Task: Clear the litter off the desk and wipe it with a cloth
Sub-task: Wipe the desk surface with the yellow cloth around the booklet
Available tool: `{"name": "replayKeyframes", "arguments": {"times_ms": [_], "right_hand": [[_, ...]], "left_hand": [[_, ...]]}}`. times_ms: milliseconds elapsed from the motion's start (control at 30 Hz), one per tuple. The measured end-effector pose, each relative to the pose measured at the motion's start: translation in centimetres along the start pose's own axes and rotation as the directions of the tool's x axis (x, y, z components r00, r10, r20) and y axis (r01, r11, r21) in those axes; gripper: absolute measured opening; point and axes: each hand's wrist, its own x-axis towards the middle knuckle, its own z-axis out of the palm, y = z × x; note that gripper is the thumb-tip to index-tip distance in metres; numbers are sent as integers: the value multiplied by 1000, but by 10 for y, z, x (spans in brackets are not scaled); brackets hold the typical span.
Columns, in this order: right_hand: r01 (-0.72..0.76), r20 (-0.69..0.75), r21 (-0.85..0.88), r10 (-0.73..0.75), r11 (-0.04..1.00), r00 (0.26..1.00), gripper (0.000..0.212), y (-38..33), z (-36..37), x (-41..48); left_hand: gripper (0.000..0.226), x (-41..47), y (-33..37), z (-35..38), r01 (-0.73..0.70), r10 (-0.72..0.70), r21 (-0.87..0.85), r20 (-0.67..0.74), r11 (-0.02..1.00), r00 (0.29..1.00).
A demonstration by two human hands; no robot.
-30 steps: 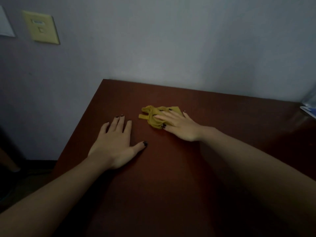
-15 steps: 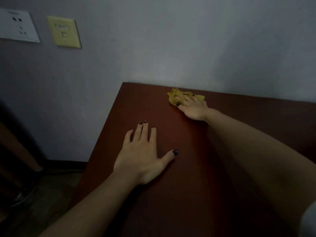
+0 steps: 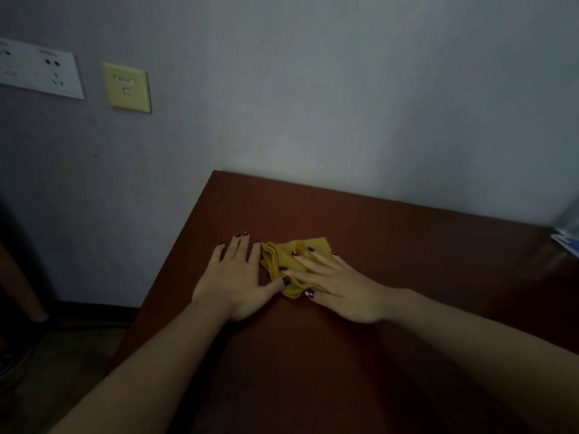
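Note:
A crumpled yellow cloth [image 3: 282, 256] lies on the dark red-brown desk [image 3: 407, 239], near its left edge. My right hand [image 3: 338, 283] presses flat on the cloth with fingers spread, covering its right part. My left hand [image 3: 235, 277] rests palm down on the desk just left of the cloth, its thumb touching the cloth's lower edge. No litter shows on the visible part of the desk.
The desk's back edge meets a pale wall [image 3: 344, 104]. Its left edge drops to the floor [image 3: 62, 355]. A white socket plate [image 3: 40, 70] and a yellow wall plate [image 3: 127, 87] sit on the wall at left. Something blue-white [image 3: 567, 239] lies at the desk's far right.
My right hand has pulled the cloth from the desk's back edge toward me, until it lies beside my left hand. My left hand has stayed flat on the desk.

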Motion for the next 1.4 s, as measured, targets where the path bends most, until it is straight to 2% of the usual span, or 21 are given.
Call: {"name": "replayKeyframes", "arguments": {"times_ms": [100,200,267,367,433,500,667,800,900,967,1167,1400], "right_hand": [[50,-141,46,-43,998,989,45,5,-3,-4],[46,-204,-2,-45,999,978,43,19,-15,16],[-38,-239,-46,26,998,971,43,30,-22,43],[-196,-286,-34,179,980,941,43,43,-31,90],[-278,-298,-27,258,960,919,44,53,-37,117],[-340,-285,-44,314,940,906,46,69,-43,137],[-484,-206,-29,468,875,859,50,117,-48,174],[-562,-160,4,556,827,816,51,144,-53,196],[-616,-127,50,617,786,777,51,148,-54,205],[-602,-127,53,603,797,788,51,146,-54,203],[-386,-82,-69,380,920,921,48,121,-40,167],[-182,1,-121,183,976,983,48,54,-13,62]], "left_hand": [[103,0,0,0,-5,4,34,22,999,1000],[103,-1,1,-3,-8,3,53,77,999,997],[103,3,2,-12,0,-8,44,182,999,983],[107,13,2,-29,24,-46,62,375,998,926],[109,21,6,-35,2,-62,148,404,989,912],[105,29,11,-36,-26,-47,190,370,982,928],[80,58,-4,-27,-37,24,55,218,998,976],[85,65,-16,-4,-53,49,58,68,997,997],[90,67,-18,0,-66,65,47,18,997,998],[90,68,-18,0,-67,67,44,-3,997,998],[72,65,-17,-5,-67,67,-27,-20,997,998],[67,65,-15,-7,-41,36,-101,-52,994,998]]}}
